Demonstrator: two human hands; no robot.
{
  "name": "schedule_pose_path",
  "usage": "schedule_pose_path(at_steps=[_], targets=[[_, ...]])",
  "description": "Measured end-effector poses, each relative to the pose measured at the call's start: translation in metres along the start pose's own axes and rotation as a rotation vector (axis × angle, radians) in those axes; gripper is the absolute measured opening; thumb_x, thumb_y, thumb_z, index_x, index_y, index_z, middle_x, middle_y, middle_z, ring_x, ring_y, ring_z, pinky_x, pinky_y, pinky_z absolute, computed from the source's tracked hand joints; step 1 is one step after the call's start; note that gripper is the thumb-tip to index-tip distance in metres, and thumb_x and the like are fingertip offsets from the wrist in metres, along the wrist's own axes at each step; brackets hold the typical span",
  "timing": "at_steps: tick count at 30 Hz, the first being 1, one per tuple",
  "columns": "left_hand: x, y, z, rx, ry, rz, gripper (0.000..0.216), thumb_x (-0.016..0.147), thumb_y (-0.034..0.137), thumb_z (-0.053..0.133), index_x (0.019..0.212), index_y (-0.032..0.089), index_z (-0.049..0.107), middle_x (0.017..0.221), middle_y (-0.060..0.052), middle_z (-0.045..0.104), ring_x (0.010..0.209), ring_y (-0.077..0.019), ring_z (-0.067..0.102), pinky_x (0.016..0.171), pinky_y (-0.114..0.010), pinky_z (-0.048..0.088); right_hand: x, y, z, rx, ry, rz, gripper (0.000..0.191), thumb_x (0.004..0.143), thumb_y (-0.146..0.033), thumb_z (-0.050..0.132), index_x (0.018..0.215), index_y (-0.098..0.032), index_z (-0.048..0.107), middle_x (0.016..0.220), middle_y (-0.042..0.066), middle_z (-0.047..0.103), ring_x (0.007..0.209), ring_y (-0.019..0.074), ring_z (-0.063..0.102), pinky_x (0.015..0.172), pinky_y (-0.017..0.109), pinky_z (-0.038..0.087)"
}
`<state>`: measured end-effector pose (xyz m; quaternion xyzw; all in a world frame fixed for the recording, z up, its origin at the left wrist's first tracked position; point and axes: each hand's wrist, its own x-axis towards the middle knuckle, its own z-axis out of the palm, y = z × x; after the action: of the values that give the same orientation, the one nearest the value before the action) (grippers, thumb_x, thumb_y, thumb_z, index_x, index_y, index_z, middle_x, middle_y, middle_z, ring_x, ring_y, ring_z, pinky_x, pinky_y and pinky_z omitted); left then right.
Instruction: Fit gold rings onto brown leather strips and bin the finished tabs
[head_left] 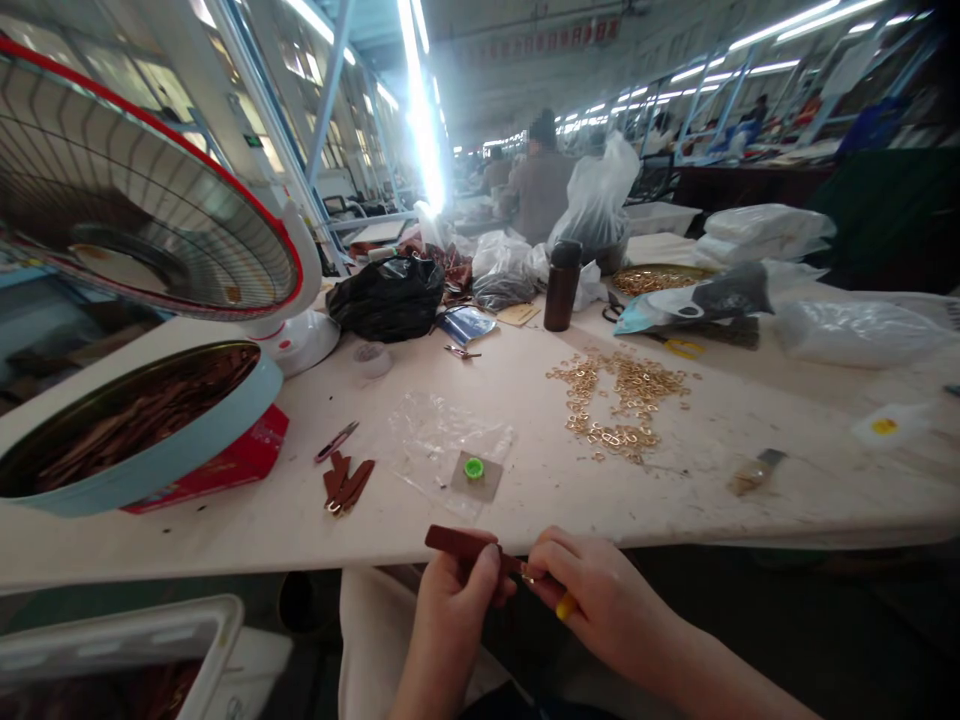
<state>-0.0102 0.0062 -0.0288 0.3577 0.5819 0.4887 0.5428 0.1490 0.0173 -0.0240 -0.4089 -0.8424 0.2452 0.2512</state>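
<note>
My left hand [459, 595] is closed around a brown leather strap [454, 541], just off the table's front edge. The strap's flat end sticks out past the thumb, and its other end points to my right hand [592, 590]. My right fingers are pinched together at that end, where a small gold metal piece [528, 576] glints. Something yellow [566, 605] shows under the right fingers; its kind is unclear. On the table, several finished-looking brown straps [349, 484] lie near thread snips [337, 441]. Loose gold rings [626, 395] are spread out farther back.
A blue-rimmed round tray [180, 440] of brown strips stands at left by a fan [150, 190]. A green cap-like piece [473, 468] lies on a square pad. Behind are a dark bottle [562, 285], a black bag [386, 298] and yellow-handled scissors [684, 348].
</note>
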Motion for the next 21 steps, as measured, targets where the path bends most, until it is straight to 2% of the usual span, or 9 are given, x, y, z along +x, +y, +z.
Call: schedule_pose_path(at_steps=[7,11,13,15,18,21], targets=[[0.0067,-0.0024,-0.0067,0.084,-0.086,-0.067,0.016,0.064,0.027,0.061,0.069,0.014,0.053,0.048,0.004,0.058,0.042,-0.0096,0.053,0.043,-0.020,0.040,0.0040,0.0007,0.0057,-0.208,-0.099,-0.150,0.012,0.078,-0.006,0.055,0.074,-0.017,0.057,0.071,0.002,0.061,0.063,0.0163,0.055,0.058,0.026,0.035],[0.0059,0.0029,-0.0097,0.143,-0.215,-0.131,0.009,0.064,0.021,0.057,0.066,0.014,0.051,0.049,0.005,0.055,0.039,-0.0072,0.049,0.041,-0.019,0.037,0.0060,-0.0005,0.0068,-0.237,-0.168,-0.211,0.011,0.075,-0.007,0.061,0.073,-0.017,0.058,0.071,0.001,0.062,0.062,0.0164,0.055,0.058,0.026,0.036],[0.0056,0.0037,-0.0110,0.137,-0.252,-0.143,0.009,0.064,0.021,0.056,0.069,0.014,0.052,0.049,0.005,0.056,0.039,-0.0070,0.048,0.041,-0.019,0.036,0.0067,-0.0007,0.0050,-0.203,-0.180,-0.143,0.008,0.074,-0.010,0.063,0.072,-0.016,0.058,0.070,0.002,0.063,0.063,0.0167,0.056,0.058,0.026,0.035],[0.0052,0.0031,-0.0115,0.111,-0.229,-0.126,0.011,0.066,0.023,0.056,0.070,0.015,0.051,0.051,0.003,0.058,0.040,-0.0073,0.049,0.042,-0.019,0.037,0.0071,-0.0004,0.0024,-0.123,-0.190,-0.002,0.008,0.077,-0.014,0.062,0.069,-0.016,0.058,0.067,0.002,0.062,0.062,0.0166,0.055,0.056,0.025,0.034],[0.0035,0.0005,-0.0107,0.092,-0.150,-0.047,0.013,0.067,0.026,0.058,0.072,0.015,0.051,0.055,0.002,0.060,0.044,-0.0091,0.052,0.046,-0.021,0.040,0.0074,0.0002,-0.0002,0.142,-0.249,0.207,0.021,0.085,-0.019,0.050,0.065,-0.017,0.056,0.062,0.000,0.060,0.057,0.0137,0.053,0.051,0.022,0.033],[0.0006,-0.0016,-0.0088,0.143,-0.116,0.080,0.012,0.069,0.026,0.058,0.072,0.017,0.051,0.054,0.003,0.058,0.050,-0.0117,0.055,0.049,-0.022,0.042,0.0073,-0.0007,-0.0001,0.387,-0.261,0.282,0.025,0.088,-0.022,0.043,0.066,-0.017,0.054,0.062,-0.002,0.057,0.057,0.0117,0.050,0.051,0.020,0.034]])
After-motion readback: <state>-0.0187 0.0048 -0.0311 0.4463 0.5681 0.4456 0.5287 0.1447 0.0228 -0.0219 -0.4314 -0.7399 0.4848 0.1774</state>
